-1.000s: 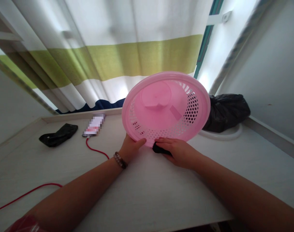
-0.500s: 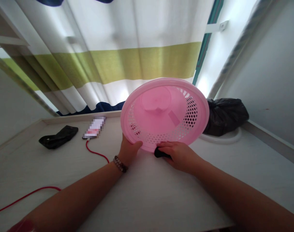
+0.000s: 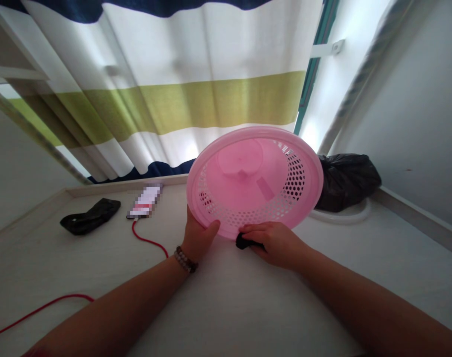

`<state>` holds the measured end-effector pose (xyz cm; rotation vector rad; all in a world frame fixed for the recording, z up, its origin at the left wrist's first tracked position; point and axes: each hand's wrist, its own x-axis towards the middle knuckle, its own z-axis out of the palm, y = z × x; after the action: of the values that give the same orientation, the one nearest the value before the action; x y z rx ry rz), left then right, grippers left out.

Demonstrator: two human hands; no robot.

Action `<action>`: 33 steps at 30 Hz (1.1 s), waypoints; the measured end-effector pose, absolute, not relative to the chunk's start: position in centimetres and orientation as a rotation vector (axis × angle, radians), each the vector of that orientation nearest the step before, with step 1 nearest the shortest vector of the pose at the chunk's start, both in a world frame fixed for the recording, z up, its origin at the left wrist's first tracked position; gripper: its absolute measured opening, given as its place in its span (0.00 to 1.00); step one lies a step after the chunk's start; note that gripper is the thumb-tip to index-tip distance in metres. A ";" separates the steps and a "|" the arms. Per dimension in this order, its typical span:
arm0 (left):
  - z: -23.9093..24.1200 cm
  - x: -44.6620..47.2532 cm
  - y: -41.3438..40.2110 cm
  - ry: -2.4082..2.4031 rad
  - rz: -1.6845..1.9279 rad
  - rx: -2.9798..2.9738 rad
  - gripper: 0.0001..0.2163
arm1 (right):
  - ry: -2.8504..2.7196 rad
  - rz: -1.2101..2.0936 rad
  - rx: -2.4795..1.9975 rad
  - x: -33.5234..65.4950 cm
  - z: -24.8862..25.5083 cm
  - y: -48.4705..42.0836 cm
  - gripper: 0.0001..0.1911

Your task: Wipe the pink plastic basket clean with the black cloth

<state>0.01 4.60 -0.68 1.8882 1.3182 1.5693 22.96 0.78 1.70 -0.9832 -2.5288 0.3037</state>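
Your left hand (image 3: 198, 238) still grips the rim of the round pink perforated plastic basket (image 3: 254, 181), tilted on edge over the white tabletop (image 3: 229, 302) (barely shifted), while your right hand (image 3: 276, 244) keeps its fingers (image 3: 254, 229) curled round a small black object (image 3: 243, 243) beneath it.

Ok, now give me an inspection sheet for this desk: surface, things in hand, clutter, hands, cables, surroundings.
Surface: pale table with a raised back edge.
Things in hand: pink basket, perforated and held tilted; small black object at its lower rim.
Clutter: black pouch at far left; phone beside it; black bag on a white ring at right.
Hands: left hand grips the basket's rim; right hand holds the small black object.
Cables: red cable runs from the phone and off the left edge of the view.
Surroundings: striped curtain behind; plain walls at both sides.
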 end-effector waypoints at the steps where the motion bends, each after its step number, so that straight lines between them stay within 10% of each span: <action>1: -0.7 0.0 4.6 1.315 1.577 1.889 0.34 | -2.527 0.283 -1.013 23.1 1.8 0.8 0.17; 33: 0.0 0.3 3.4 1.299 1.569 1.972 0.35 | -2.416 0.146 -1.124 23.0 1.8 1.1 0.12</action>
<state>0.30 3.37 0.04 1.9719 1.2990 1.5693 23.02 1.05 1.81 -1.1243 -2.4159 0.1458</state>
